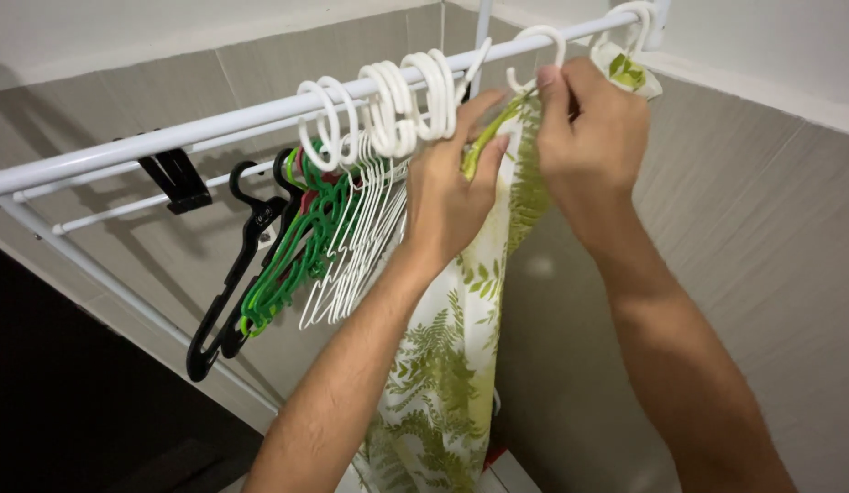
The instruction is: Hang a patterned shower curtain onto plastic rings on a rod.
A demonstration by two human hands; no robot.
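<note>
A white cloth printed with green ferns point(452, 365) hangs down from a white rail point(214, 125) that crosses the view. My left hand point(447, 187) pinches the cloth's bunched top edge just under the rail. My right hand point(593, 137) grips the same top edge further right, beside a white hanger hook point(539, 41) that sits over the rail. Another bit of the fern cloth point(630, 73) shows at the rail's right end under a second white hook.
Several empty hangers crowd the rail to the left: white ones point(370, 183), green ones point(301, 237) and black ones point(237, 265). A black clip point(176, 178) grips a thinner rail behind. Grey walls close in at the back and right.
</note>
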